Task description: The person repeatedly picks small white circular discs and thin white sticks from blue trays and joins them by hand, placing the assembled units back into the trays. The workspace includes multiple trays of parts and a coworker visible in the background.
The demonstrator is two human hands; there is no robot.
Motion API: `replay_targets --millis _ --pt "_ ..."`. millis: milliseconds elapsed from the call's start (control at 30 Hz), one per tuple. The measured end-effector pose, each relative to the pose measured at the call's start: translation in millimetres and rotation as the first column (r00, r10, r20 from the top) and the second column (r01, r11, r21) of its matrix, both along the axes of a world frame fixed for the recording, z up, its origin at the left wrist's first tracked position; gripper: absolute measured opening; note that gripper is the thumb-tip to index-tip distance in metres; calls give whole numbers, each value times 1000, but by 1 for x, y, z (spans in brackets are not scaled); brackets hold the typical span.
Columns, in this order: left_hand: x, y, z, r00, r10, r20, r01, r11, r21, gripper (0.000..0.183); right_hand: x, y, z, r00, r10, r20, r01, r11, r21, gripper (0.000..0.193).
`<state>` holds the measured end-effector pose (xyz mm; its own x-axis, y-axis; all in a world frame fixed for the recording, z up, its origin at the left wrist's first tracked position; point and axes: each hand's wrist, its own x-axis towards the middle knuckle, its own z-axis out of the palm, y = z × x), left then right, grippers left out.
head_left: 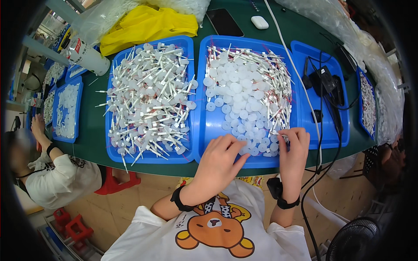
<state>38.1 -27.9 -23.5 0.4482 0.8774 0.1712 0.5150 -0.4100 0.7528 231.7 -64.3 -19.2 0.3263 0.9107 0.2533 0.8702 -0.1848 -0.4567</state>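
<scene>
My left hand (221,160) is over the front edge of the middle blue tray (212,124). Its thumb and forefinger are bent around a translucent white disc (244,149). To its right, my right hand (294,150) has its fingers pinched together beside the thin white stick parts (283,104) with red wires; what it holds, if anything, is too small to make out. Loose translucent discs (235,89) heap up in the tray's middle, with several lying between my hands. The left blue tray (194,56) holds white sticks fitted with discs (150,100).
A right-hand blue tray (344,137) holds black adapters (324,82) and cables. A white cable (292,65) crosses the middle tray's right side. Behind are a yellow bag (148,26), phone (224,22), earbud case (260,22) and cup (89,57). Another person (65,174) works at left.
</scene>
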Motion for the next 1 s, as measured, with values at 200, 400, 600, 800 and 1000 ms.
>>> replay_targets --millis 200,400,600,800,1000 --pt "-5 -1 8 978 95 183 -67 985 -156 21 -2 -8 16 999 43 29 -45 996 70 16" --pt "-18 3 14 936 157 314 9 883 -469 21 -19 -19 33 886 40 -461 13 994 111 18" --pt "-22 0 13 843 169 511 143 845 -515 22 -26 -19 47 860 221 -460 -146 970 193 23" --pt "-23 -2 19 710 223 668 304 759 -576 30 -29 -23 46 846 343 -408 -258 933 250 24" --pt "-28 0 23 665 225 712 369 731 -575 31 -29 -22 45 877 366 -312 -297 922 247 26"
